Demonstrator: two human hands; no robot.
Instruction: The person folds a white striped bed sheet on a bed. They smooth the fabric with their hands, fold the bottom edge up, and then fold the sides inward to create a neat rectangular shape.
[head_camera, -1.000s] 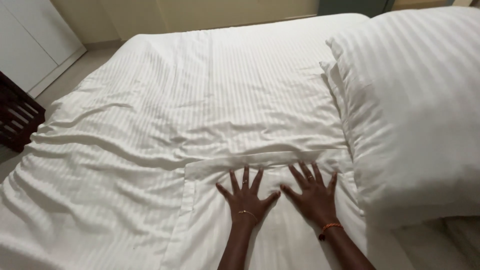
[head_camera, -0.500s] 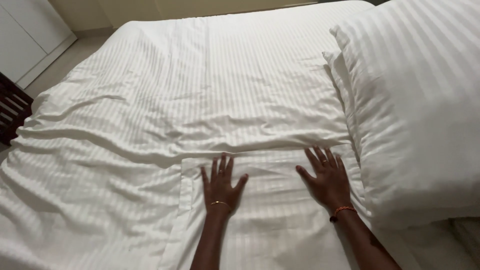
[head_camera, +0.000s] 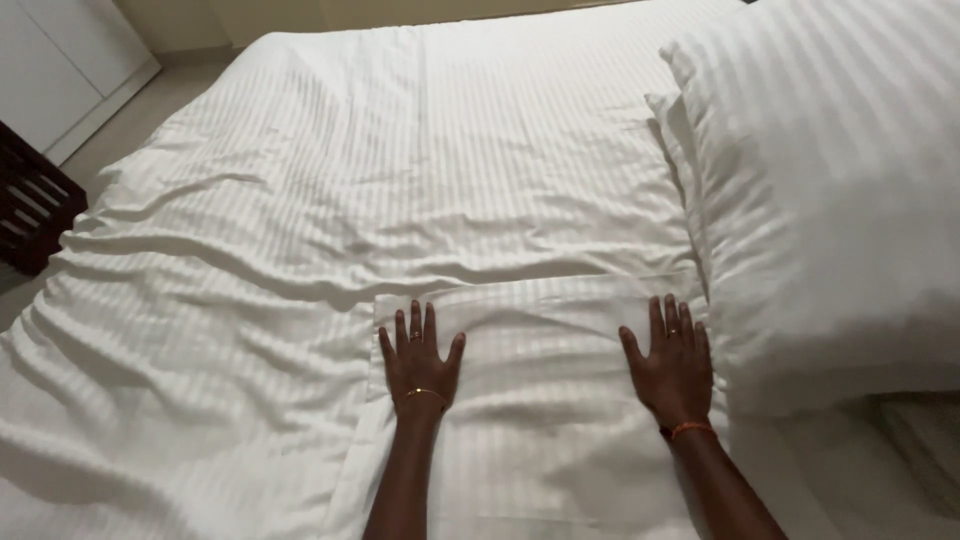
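Observation:
Both of my hands lie flat, palms down, on a folded-back flap of white striped sheet (head_camera: 540, 350) near the bed's head end. My left hand (head_camera: 420, 362) rests close to the flap's left edge, fingers spread, a thin bracelet at the wrist. My right hand (head_camera: 673, 368) presses near the flap's right edge, beside a large white striped pillow (head_camera: 830, 190); it wears a ring and an orange wrist band. Neither hand grips anything. The white striped duvet (head_camera: 300, 230) covers the bed and shows wrinkles on its left half.
A dark wooden piece of furniture (head_camera: 30, 210) stands at the left beside the bed. White cabinet doors (head_camera: 60, 60) and pale floor lie at the upper left. A second pillow edge (head_camera: 920, 440) shows under the big pillow at the right.
My hands have slid apart across the folded flap, left hand going left and right hand going right toward the pillow. The flap looks flatter and wider between them.

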